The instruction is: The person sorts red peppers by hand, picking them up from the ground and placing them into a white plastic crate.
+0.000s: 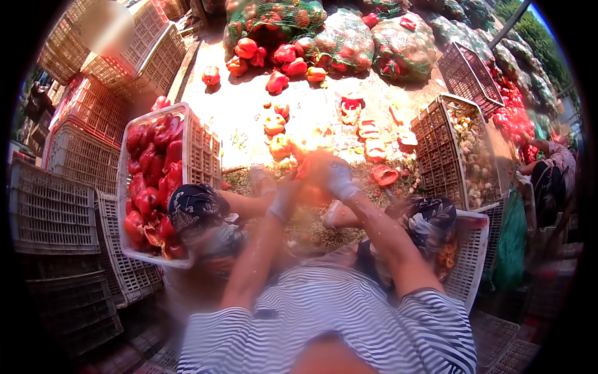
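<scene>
My two hands, in pale gloves, meet in front of my knees in strong glare. A red bell pepper (304,167) lies between them, its outline blurred. My left hand (285,198) is closed on its near left side. My right hand (340,178) is curled beside the pepper; what its fingers hold is lost in glare. Just beyond are whole orange-red peppers (280,146) in a short row. Opened pepper pieces (375,151) lie to the right, with a red piece (384,175) nearest my right hand.
A white crate (187,112) of red peppers stands by my left knee. On the right, a crate (464,168) holds pale cores. Net sacks (342,40) of peppers line the back. Stacked crates (53,206) rise at left. Another person (551,171) sits at far right.
</scene>
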The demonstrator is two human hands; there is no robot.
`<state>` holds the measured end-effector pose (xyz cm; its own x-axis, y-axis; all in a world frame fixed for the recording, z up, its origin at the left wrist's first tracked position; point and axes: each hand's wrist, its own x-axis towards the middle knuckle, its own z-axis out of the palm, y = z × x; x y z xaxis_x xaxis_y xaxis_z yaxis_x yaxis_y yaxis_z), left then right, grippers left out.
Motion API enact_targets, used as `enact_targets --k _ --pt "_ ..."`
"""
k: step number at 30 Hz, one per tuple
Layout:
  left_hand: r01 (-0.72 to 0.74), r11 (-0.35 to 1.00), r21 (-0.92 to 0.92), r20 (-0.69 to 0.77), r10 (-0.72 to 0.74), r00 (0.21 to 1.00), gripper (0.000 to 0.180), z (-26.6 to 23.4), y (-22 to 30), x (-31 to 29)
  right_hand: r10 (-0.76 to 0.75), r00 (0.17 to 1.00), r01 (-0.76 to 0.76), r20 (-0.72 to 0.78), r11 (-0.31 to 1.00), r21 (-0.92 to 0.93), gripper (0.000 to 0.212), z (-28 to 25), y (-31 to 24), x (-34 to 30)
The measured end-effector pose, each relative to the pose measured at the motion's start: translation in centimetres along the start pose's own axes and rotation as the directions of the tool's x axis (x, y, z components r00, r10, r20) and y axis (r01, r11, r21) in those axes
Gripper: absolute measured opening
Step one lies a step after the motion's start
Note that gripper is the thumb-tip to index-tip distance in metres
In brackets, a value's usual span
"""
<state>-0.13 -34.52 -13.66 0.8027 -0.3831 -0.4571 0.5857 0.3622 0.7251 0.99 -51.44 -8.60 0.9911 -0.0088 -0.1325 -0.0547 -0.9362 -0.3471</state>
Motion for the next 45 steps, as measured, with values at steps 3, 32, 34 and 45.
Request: enact_targets --k 3,32,34,45 --pt "-0.061 0.989 0.135 0.045 0.056 0.997 0.023 0.6 1.0 -0.7 0.017 0.999 -0.010 -0.050 0.992 0.125 0.038 1.1 0.5 0.5" --pt "-0.705 0.426 0.567 -0.251 0.905 0.344 0.035 -5.1 29.8 -13.1 0.202 0.979 -0.038 -0.015 0.256 0.966 0.026 -0.6 3.3 1.7" --pt "-0.540 0.135 0.831 -0.120 0.991 0.064 0.034 -7.6 32.8 -14.5 0.216 0.976 -0.044 -0.022 0.295 0.954 0.024 1.0 3.5 0.8" --pt "0.323 0.206 0.924 -0.382 0.444 0.811 0.080 -31.2 25.1 -4.9 0.042 0.999 -0.010 -0.007 0.390 0.921 0.030 2.5 -1.3 -2.4"
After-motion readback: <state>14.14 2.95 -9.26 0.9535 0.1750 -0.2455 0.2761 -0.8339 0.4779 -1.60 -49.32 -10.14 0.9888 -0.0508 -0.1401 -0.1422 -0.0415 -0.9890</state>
